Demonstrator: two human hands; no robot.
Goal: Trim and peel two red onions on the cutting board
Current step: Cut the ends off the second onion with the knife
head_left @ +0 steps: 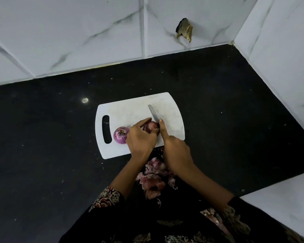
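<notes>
Two onions sit on the white cutting board point(130, 109): the peeled onion point(120, 137) lies apart at the left, while the left hand point(140, 137) curls over the second onion point(150, 127). The right hand point(174, 151) grips the knife point(153, 113), forefinger on the spine, blade beside that onion's right end. The cut probably goes best shallow, clear of the left fingertips.

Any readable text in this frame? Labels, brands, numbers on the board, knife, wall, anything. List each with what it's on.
None: no readable text anywhere in the head view.
Cutting board: plain white, no print.
Knife: blade shows no legible mark.
Wall tiles: only marble veining.
Sleeve: floral pattern, no letters.
</notes>
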